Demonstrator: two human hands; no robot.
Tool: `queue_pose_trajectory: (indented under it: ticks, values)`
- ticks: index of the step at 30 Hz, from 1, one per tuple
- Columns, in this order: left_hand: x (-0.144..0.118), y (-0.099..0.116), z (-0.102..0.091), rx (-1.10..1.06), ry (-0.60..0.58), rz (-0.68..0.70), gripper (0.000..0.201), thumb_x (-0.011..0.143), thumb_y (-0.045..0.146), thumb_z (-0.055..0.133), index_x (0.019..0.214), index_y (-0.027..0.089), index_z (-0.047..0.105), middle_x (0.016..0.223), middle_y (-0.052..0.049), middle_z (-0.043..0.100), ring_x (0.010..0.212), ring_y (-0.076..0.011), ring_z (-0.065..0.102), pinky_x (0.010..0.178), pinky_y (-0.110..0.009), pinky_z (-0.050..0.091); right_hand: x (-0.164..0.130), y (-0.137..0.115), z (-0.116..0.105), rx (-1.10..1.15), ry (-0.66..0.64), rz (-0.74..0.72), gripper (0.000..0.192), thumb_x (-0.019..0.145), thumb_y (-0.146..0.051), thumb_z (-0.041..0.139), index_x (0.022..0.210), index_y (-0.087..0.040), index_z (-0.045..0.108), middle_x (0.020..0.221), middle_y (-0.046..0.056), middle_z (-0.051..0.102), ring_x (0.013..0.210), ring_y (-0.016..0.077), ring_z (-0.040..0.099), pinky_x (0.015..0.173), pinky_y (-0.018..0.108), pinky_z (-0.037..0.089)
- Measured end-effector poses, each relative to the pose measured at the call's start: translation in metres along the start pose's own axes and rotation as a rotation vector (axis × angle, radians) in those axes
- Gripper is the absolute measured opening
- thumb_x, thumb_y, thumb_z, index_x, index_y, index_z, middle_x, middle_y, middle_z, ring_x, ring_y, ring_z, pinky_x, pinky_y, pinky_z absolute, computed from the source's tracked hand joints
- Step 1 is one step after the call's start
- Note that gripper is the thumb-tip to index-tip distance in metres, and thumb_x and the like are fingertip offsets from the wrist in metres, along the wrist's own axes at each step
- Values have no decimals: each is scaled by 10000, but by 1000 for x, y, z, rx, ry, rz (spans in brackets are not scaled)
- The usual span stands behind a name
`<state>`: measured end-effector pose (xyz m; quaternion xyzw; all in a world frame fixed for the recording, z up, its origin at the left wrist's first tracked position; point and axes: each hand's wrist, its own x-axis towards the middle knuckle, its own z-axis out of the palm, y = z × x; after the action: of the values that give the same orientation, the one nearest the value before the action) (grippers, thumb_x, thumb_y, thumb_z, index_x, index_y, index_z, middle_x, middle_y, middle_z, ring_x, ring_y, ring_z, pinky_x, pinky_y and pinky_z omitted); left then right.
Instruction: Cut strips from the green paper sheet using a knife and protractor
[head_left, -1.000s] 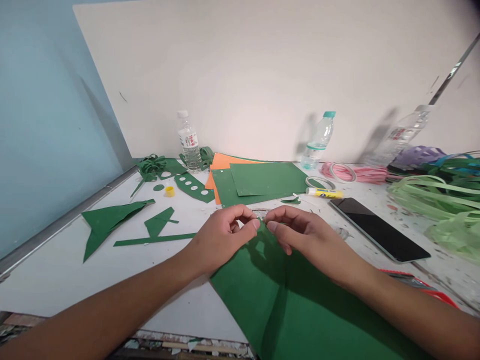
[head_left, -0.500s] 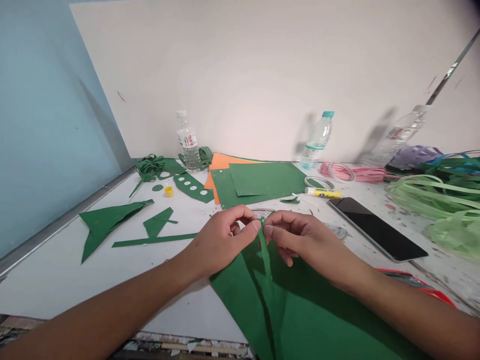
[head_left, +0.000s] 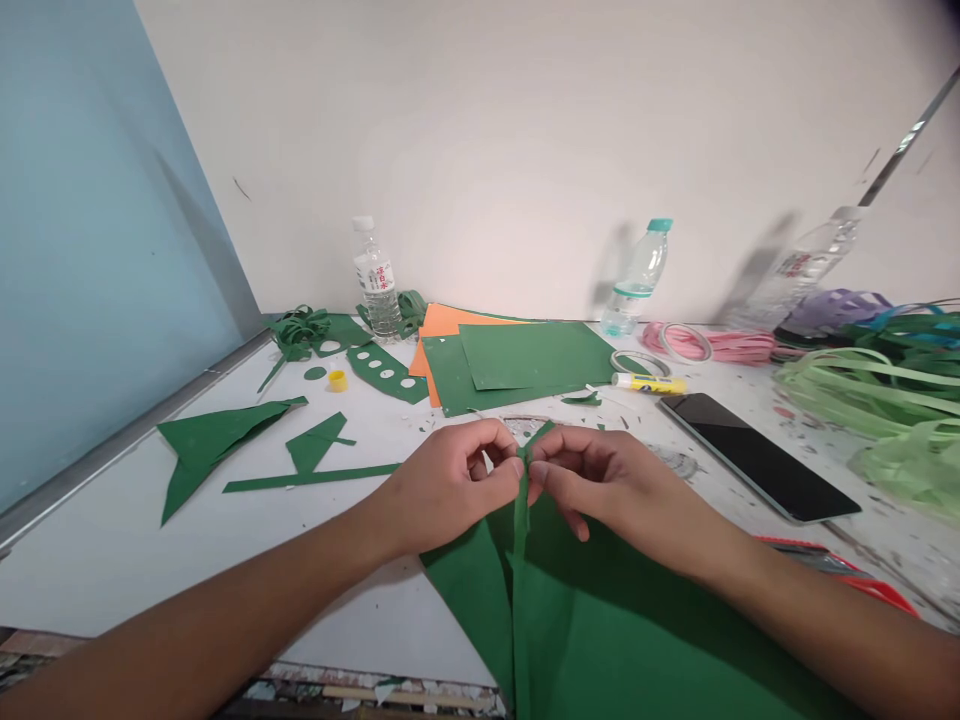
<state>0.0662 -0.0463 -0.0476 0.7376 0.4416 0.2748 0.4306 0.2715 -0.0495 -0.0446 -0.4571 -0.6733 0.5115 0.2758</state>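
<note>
My left hand (head_left: 465, 485) and my right hand (head_left: 611, 490) meet at the centre, thumbs and forefingers pinched on the top end of a narrow green paper strip (head_left: 521, 580). The strip hangs down towards me from the fingertips, and a small tip of it sticks up between them. Below lies a large green paper sheet (head_left: 645, 630), partly shaded by my right arm. Left of my left hand is a straight green strip (head_left: 307, 480), with a small cut green paper piece (head_left: 319, 443) just above it.
Green and orange sheets (head_left: 540, 360) are stacked ahead. A glue stick (head_left: 649, 384), a phone (head_left: 757, 455), tape rolls (head_left: 685, 343), red-handled scissors (head_left: 840, 572) and pale green strips (head_left: 900, 400) are at right. Bottles (head_left: 377, 280) stand near the wall. A folded green scrap (head_left: 217, 440) lies left.
The strip's top end now shows above my fingertips, and its hanging length has swung slightly left to hang straighter. Both hands stay together at nearly the same place.
</note>
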Motion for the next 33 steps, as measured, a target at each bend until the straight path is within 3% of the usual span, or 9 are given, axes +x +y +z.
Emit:
queue_pose_trajectory:
  ticks: [3, 7, 18, 22, 26, 28, 31, 33]
  values:
    - [-1, 1, 0, 52, 1, 8, 145, 929, 339, 544, 828, 236, 556, 716, 46, 511, 613, -123, 419, 544, -249, 347, 0, 0, 0, 0, 13, 1, 173, 889, -361, 621, 798, -215, 646, 538, -66, 537, 474, 108, 477, 520, 262, 366]
    - [-2, 5, 1, 122, 5, 43, 147, 914, 316, 550, 795, 229, 544, 664, 50, 493, 583, -121, 417, 510, -247, 340, 1, 0, 1, 23, 41, -18, 146, 863, -344, 639, 792, -217, 648, 646, -46, 624, 468, 95, 482, 515, 261, 386]
    - [-1, 5, 0, -25, 1, 57, 225, 994, 370, 503, 813, 236, 513, 734, 60, 449, 608, -111, 367, 540, -248, 325, 2, 3, -3, 181, 47, 1, 138, 902, -336, 640, 823, -224, 657, 552, -85, 513, 469, 88, 479, 516, 251, 338]
    - [-1, 4, -1, -37, -28, 36, 196, 1001, 377, 499, 870, 240, 549, 804, 51, 523, 639, -117, 398, 573, -260, 340, 1, 1, -1, 181, 52, 3, 143, 900, -347, 652, 833, -221, 655, 551, -85, 507, 472, 89, 467, 520, 254, 338]
    - [-1, 3, -1, -53, -8, 32, 195, 991, 357, 515, 841, 233, 529, 773, 59, 483, 620, -112, 373, 557, -257, 321, 2, 1, -2, 194, 66, 10, 172, 898, -373, 657, 843, -211, 649, 695, -47, 621, 486, 78, 459, 516, 257, 334]
    - [0, 3, 0, -57, 20, 40, 196, 986, 352, 523, 831, 231, 520, 745, 65, 450, 608, -109, 360, 553, -254, 314, 6, 5, -7, 239, 108, 31, 199, 896, -392, 657, 834, -203, 636, 777, -21, 663, 496, 74, 448, 510, 257, 330]
    - [0, 1, 0, -50, 66, 22, 183, 978, 350, 534, 836, 235, 518, 709, 73, 429, 600, -107, 359, 548, -249, 307, 15, 13, -19, 321, 277, 64, 306, 900, -467, 630, 776, -189, 595, 720, -18, 604, 492, 77, 406, 485, 260, 293]
    - [0, 0, 0, -42, 95, 3, 174, 972, 347, 538, 838, 238, 523, 698, 75, 430, 601, -109, 370, 547, -245, 311, 19, 17, -25, 279, 357, 53, 244, 870, -433, 673, 891, -197, 616, 824, -8, 628, 518, 78, 420, 499, 261, 317]
